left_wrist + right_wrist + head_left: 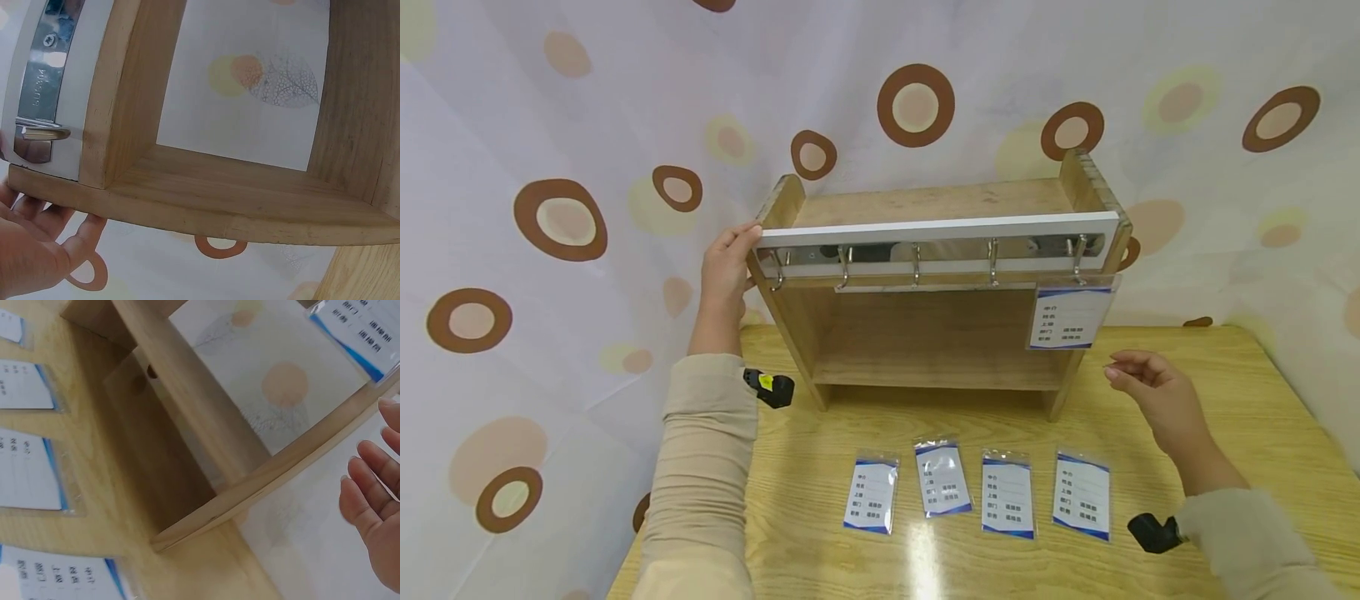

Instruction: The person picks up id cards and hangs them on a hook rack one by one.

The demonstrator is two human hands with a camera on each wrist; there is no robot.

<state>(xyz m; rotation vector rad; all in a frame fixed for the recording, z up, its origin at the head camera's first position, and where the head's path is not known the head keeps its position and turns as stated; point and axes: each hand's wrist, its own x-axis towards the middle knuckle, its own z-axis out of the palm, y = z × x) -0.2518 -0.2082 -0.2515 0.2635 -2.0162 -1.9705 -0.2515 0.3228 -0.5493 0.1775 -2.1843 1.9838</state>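
A wooden shelf (940,333) stands on the table with a white hook rail (880,229) along its upper front. At its upper left corner, my left hand (726,262) grips the side panel (206,219), fingers against the outer face. One badge (1070,317) in a clear sleeve hangs from the rightmost metal hook (1078,258). My right hand (1157,400) is in the air just right of and below that badge, thumb and index finger close together, holding nothing. In the right wrist view, its fingers (378,481) are loosely bent beside the shelf.
Several similar badges lie in a row on the table before the shelf: a leftmost badge (871,494), a tilted badge (943,477), a third badge (1007,494) and a rightmost badge (1081,496). A patterned cloth (625,125) hangs behind the wooden table (1210,358).
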